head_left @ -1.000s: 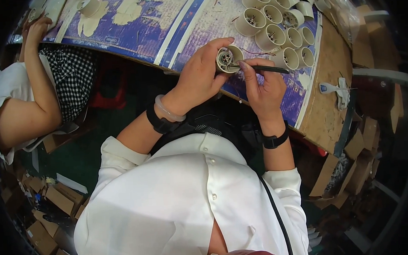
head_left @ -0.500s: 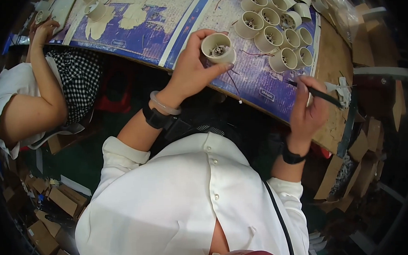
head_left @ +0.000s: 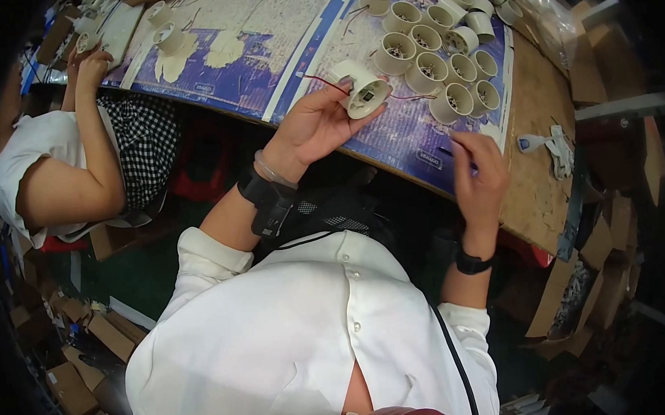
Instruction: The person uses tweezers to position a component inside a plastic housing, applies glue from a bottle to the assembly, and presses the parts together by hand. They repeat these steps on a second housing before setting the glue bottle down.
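A white, round-walled cup [head_left: 352, 73] is held by the left hand [head_left: 315, 127] above the surface [head_left: 389, 141], close to its near edge. It is tipped on its side, with one end turned toward the lower right; in the recess of that end a small, dark rectangular part [head_left: 368, 97] is seen. A thin, reddish lead [head_left: 324, 81] is stretched out leftward from the cup, tipped by a small white connector [head_left: 300, 75]. A slim dark tool [head_left: 445, 150], nearer the right edge, is partly hidden by the right hand [head_left: 484, 175].
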`<state>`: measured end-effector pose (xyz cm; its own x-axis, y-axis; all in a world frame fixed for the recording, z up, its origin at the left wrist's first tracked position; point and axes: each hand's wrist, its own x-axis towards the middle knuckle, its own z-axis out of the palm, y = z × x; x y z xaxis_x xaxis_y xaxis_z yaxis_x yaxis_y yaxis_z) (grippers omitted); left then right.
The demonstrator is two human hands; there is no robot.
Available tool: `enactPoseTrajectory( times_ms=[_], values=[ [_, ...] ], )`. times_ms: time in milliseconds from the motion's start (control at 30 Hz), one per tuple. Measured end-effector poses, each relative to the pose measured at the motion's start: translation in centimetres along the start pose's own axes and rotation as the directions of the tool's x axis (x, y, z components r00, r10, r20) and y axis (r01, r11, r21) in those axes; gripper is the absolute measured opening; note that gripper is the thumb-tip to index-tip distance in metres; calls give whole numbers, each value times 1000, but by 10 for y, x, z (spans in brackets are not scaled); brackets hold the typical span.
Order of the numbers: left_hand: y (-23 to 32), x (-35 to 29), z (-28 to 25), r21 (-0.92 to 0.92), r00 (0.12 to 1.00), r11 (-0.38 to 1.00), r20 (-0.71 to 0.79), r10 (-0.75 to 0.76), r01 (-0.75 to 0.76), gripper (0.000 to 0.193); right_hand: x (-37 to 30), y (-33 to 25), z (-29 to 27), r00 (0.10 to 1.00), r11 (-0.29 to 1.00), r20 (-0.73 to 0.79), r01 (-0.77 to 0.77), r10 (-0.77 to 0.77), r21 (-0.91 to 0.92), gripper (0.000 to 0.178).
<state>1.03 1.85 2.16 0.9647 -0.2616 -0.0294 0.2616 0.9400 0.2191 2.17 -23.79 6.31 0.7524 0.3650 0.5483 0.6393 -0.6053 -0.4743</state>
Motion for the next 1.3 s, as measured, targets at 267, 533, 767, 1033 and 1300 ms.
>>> enactPoseTrajectory(
  times_ms=[267,533,767,1033,1300],
  values=[
    [-2,2,-14,-159,952,971,277,-130,178,45,43,-58,56,974,950,-122,212,-188,228,39],
    [-7,-2,-4,-45,983,995,164,-81,90,48,36,-43,62,979,951,-125,186,-159,248,42],
    [-5,-9,15,610,973,760,101,207,-225,46,32,-31,59,972,947,-171,201,-161,252,36],
    [-15,-8,12,782,810,350,314,495,-516,59,17,-45,78,994,886,-78,102,-75,452,34],
    [-13,-8,11,809,775,240,360,520,-537,60,10,-35,88,988,885,-143,118,-59,451,23]
  ],
)
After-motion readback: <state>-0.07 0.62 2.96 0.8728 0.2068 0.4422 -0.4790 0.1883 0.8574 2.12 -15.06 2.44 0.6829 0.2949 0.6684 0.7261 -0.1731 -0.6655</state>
